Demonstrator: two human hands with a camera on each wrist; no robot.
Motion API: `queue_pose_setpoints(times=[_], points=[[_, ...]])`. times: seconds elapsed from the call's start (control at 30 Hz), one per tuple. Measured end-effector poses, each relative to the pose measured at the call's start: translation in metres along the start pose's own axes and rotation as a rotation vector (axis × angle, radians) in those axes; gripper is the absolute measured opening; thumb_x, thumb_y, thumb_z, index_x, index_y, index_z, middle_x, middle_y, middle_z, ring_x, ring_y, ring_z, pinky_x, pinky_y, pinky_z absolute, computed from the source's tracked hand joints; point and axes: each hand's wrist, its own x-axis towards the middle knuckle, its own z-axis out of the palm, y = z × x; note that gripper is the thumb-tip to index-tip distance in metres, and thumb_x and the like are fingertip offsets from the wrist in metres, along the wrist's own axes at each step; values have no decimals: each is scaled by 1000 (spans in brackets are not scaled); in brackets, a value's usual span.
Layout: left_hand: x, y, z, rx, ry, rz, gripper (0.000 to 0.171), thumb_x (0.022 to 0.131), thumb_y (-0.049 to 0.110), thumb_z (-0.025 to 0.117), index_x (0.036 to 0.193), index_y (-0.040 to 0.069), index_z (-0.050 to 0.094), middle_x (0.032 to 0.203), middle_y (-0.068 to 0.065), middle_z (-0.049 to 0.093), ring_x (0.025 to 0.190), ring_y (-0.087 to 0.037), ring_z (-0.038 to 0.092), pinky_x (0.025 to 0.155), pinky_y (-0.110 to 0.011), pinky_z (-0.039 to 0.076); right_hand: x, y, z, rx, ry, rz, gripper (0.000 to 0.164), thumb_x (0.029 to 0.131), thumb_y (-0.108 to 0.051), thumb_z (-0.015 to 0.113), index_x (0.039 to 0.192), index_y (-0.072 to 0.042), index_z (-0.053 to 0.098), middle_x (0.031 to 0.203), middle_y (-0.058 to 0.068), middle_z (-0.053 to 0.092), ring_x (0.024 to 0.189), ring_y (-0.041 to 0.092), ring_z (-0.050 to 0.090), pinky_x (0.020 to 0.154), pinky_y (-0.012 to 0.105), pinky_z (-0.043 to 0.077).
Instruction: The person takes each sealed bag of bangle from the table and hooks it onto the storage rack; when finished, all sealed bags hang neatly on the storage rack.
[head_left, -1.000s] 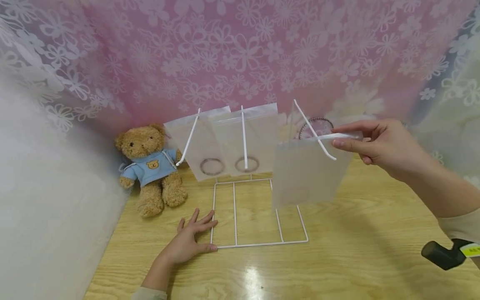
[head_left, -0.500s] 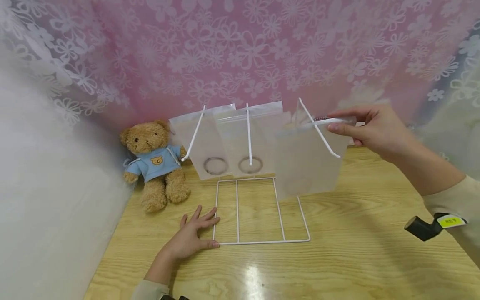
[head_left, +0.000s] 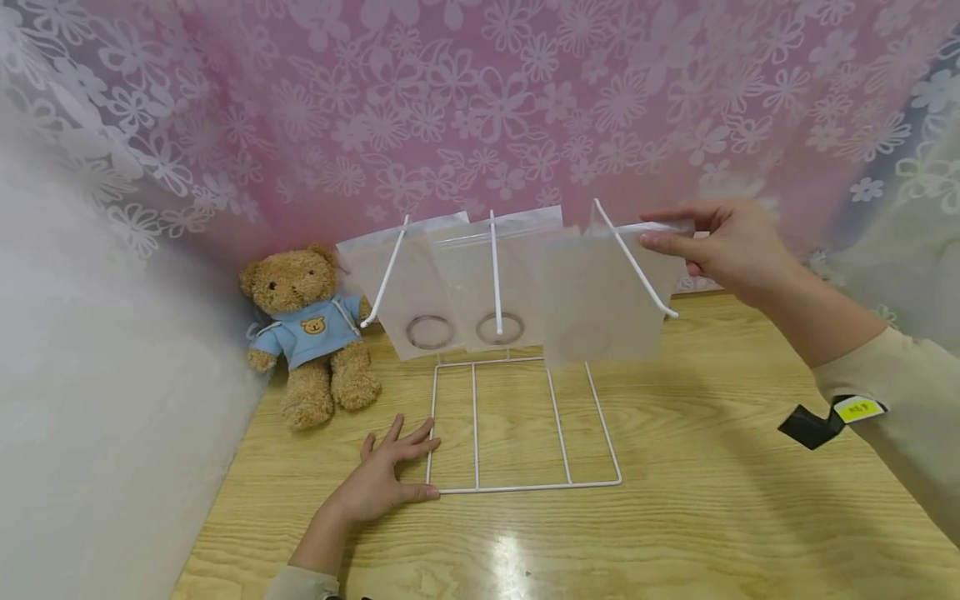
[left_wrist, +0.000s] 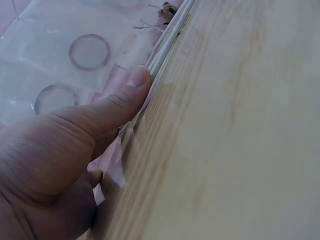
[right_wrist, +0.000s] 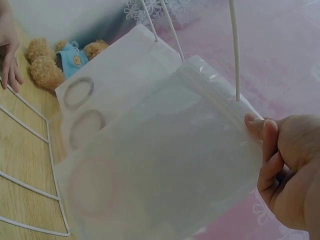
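Note:
A translucent zip bag [head_left: 592, 292] hangs on the right prong [head_left: 637, 267] of a white wire rack [head_left: 525, 488]. My right hand [head_left: 738, 250] pinches its top right corner between thumb and fingers. A faint pinkish ring [right_wrist: 92, 187] shows inside this bag in the right wrist view. Two similar bags, one on the left prong [head_left: 390, 271] and one on the middle prong [head_left: 496, 275], each hold a thin dark ring. My left hand [head_left: 378, 479] rests spread at the rack base's front left corner, its thumb [left_wrist: 120, 102] lying straight against the wire.
Left of the rack, a brown teddy bear [head_left: 307, 333] in a blue hoodie sits against the wall. A pink flowered curtain [head_left: 480, 108] hangs behind. The rack stands on a wooden table [head_left: 712, 517].
My right hand has slid the bag backward along the right prong, away from its front tip. The left hand keeps its place on the rack base.

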Motion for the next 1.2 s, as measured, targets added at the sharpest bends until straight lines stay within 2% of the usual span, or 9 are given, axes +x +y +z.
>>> queue_pose_setpoints(times=[0.17,0.43,0.67,0.83,1.07,1.2], points=[[0,1,-2,-11,3,0,75,81,37,80,147,16,51,165,3,23,155,-35,-12,110,-68,-25,9,0,2,24,6,18,44,84,-37,80,124,-21,73,69,-7,58,50,10,48,48,25,45],[5,2,-3,18,-16,8,77,82,42,79,149,21,48,165,9,21,156,-32,-12,112,-68,-22,17,0,1,82,24,34,40,83,-33,82,121,-23,75,71,-7,60,51,9,47,47,22,45],[5,2,0,-18,-12,8,76,81,41,80,148,19,50,165,7,22,155,-33,-13,111,-67,-24,24,1,-1,92,8,43,41,81,-32,83,120,-23,75,72,-6,63,54,8,49,48,22,47],[6,0,0,-5,-12,0,77,81,43,80,148,20,50,165,8,22,156,-31,-12,112,-67,-23,26,2,-3,69,-5,37,47,82,-32,83,126,-21,72,74,-8,64,55,8,49,48,21,47],[8,0,-15,63,-17,2,79,82,43,80,150,17,48,165,4,24,156,-36,-6,113,-72,-17,26,-3,-11,-48,-25,12,64,84,-38,80,142,-21,59,81,-10,64,54,13,50,49,25,48],[9,6,-35,131,1,21,79,86,42,77,152,13,44,165,-2,26,155,-40,1,111,-79,-6,19,-2,-24,-109,-15,23,69,85,-42,79,147,-28,52,108,-14,69,62,12,59,53,25,51]])
